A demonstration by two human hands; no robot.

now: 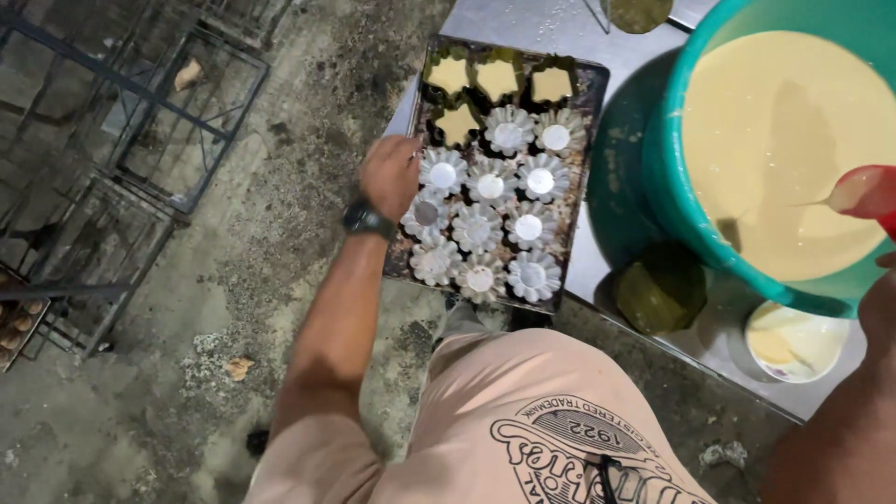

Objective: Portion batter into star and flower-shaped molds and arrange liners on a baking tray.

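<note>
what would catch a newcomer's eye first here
The big teal tub of pale yellow batter at upper right, a red scoop dipped in it. At centre, the left hand grips a dark baking tray of shiny fluted moulds, four at the far end already filled.

Colours on our table

We see a teal bucket (672, 201) of pale yellow batter (775, 140), silver fluted moulds (478, 229) on a dark tray (590, 168), a red ladle (863, 191).

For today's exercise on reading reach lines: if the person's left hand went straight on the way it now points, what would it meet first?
The left hand rests at the baking tray's left edge, pointing across it. Going straight on, it would probably first meet the empty fluted tin mould beside its fingers, though depth is unclear.
</note>
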